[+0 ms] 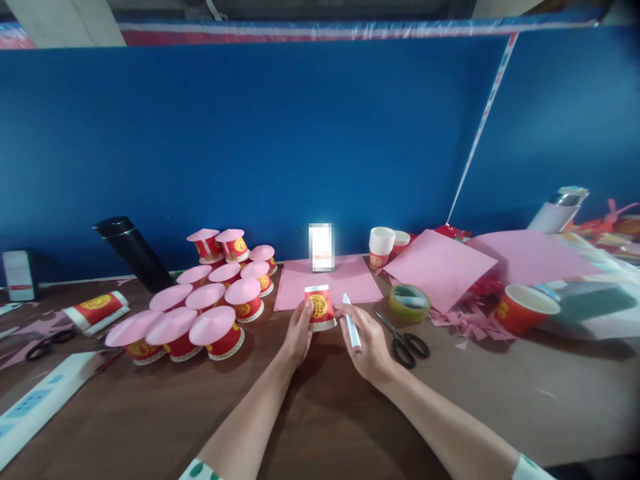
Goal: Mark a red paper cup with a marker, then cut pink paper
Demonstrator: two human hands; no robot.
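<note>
Nearest the wearer, two bare forearms in white, green-spotted sleeves reach over the brown tabletop (pixel 320 427) toward the stack of pink paper sheets (pixel 295 283), the landmark for all positions here. At the stack's front edge, the left hand (pixel 299 333) grips a red paper cup with a gold emblem (pixel 320 308), fingers closed on its left side; the cup is inverted, wider rim down. The right hand (pixel 369 343), to the cup's right, holds a white marker with a reddish end (pixel 351 323) in a narrow grip between thumb and fingers (whether its fingertips also touch the cup cannot be told).

Front-left of the stack, and well apart from it, lies a white power strip (pixel 45 400). Front-right of it rest black-handled scissors (pixel 403 343), with a roll of yellow-green tape (pixel 410 303) just beyond them. To the stack's left stand twelve inverted red cups topped with shallow pink paper cones (pixel 214 325). To its right are loose pink sheets (pixel 440 267), pink paper scraps (pixel 473 325) and, farther right, an open red paper cup with a white interior (pixel 527 310).

A bright, pixelated upright rectangle (pixel 321 247) stands at the stack's rear; white-and-red paper cups (pixel 381 247) stand rear-right of it. A blue partition (pixel 300 133) rises behind the stack.
</note>
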